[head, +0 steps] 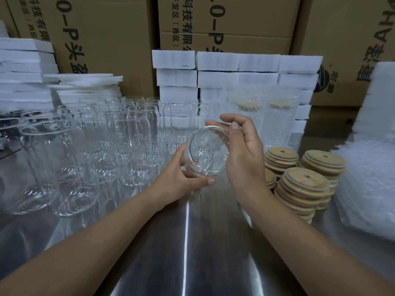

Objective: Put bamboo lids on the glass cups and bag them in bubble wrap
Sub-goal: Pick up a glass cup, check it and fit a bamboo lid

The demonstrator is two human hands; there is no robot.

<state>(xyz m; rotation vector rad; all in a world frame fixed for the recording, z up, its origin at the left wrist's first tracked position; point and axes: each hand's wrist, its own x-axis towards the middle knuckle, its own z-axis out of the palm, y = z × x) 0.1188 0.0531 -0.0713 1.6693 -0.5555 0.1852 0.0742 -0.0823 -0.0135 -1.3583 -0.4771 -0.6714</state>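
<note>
Held item: one glass cup [206, 151], without a lid, was clear of the worktop [186, 253] and tilted so that its open mouth faced the camera.
Left hand: the left hand [177, 178] gripped the cup's lower left side. The thumb lay along the near lower edge, and the other fingers were curled behind the wall, partly hidden by the glass.
Right hand: the right hand [245, 154] held the cup's right side. The thumb and forefinger were curled over the upper rim, with the palm close beside the wall.
Cup relative to fingers: the cup sat between both hands, clamped from left and right.
Bamboo lids: stacks of bamboo lids [303, 189] stood on the worktop just right of the right wrist, each top lid showing a small hole.
Empty cups: a cluster of empty cups [128, 142] stood upright to the left.
Bagged cups: two bagged cups [277, 120] stood behind the right hand.
Bubble wrap: a bubble wrap pile [367, 189] lay at the right edge.
Background: foam blocks [215, 60] were stacked against cardboard cartons [102, 28].
</note>
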